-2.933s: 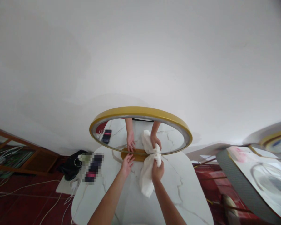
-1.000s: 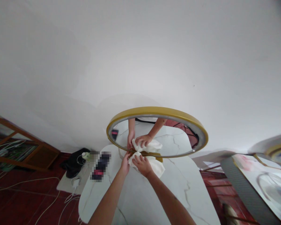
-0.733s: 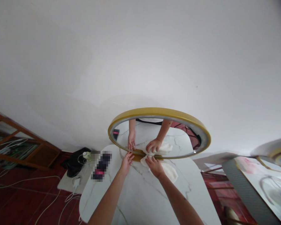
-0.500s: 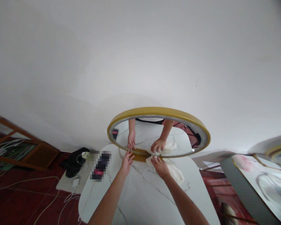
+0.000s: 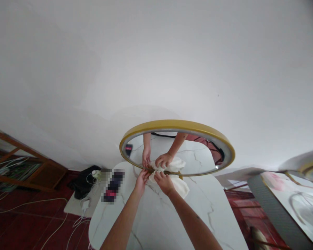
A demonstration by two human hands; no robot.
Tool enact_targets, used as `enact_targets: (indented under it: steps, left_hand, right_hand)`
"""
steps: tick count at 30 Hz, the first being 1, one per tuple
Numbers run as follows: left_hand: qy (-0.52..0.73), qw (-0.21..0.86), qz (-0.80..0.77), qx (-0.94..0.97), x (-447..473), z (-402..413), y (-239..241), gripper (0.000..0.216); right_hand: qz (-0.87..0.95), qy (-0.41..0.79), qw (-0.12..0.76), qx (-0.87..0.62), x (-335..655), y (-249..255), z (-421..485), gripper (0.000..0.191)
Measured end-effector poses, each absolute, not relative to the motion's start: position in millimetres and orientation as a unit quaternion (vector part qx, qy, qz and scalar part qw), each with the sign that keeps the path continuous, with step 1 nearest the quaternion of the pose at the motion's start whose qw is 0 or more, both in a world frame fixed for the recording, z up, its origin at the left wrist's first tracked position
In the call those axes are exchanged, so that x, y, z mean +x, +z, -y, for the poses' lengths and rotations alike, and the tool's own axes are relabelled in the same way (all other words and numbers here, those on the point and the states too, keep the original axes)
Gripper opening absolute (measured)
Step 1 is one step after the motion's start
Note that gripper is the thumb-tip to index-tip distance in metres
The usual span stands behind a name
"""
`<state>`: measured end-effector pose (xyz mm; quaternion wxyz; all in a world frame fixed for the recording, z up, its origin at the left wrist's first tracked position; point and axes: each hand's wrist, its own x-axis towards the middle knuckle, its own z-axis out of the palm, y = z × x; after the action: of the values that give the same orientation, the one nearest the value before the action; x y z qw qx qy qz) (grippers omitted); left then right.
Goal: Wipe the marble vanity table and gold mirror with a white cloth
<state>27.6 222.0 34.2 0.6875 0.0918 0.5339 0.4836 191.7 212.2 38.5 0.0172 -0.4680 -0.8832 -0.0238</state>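
Under the right hand (image 5: 165, 182), a white cloth (image 5: 178, 185) lies pressed flat against the gold-rimmed mirror's (image 5: 177, 124) base, trailing rightward; the left hand (image 5: 141, 180) rests open-fingered just beside it.

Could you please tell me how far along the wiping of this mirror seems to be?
Done: the mirror glass reflects clearly, with no smears visible. In hand: the right hand presses the white cloth against the mirror's lower edge on the table, and the left hand touches that edge beside it. Left: whether the gold frame has been wiped cannot be told.
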Motion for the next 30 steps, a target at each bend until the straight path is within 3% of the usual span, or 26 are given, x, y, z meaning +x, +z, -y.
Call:
enact_targets:
  steps: [12,26,30]
  left_hand:
    - [0.5,0.686,-0.524,0.072,4,-221,42,0.032]
    - [0.643,0.628,-0.429,0.088,-34,-227,70,0.033]
    - [0.648,0.626,-0.429,0.068,-41,-226,72,0.032]
  right_hand:
    - [0.841,-0.06,-0.035,-0.536,282,46,-189,0.04]
    - [0.9,-0.054,0.059,-0.429,125,102,-220,0.052]
    - [0.904,-0.07,0.071,-0.417,102,105,-227,0.044]
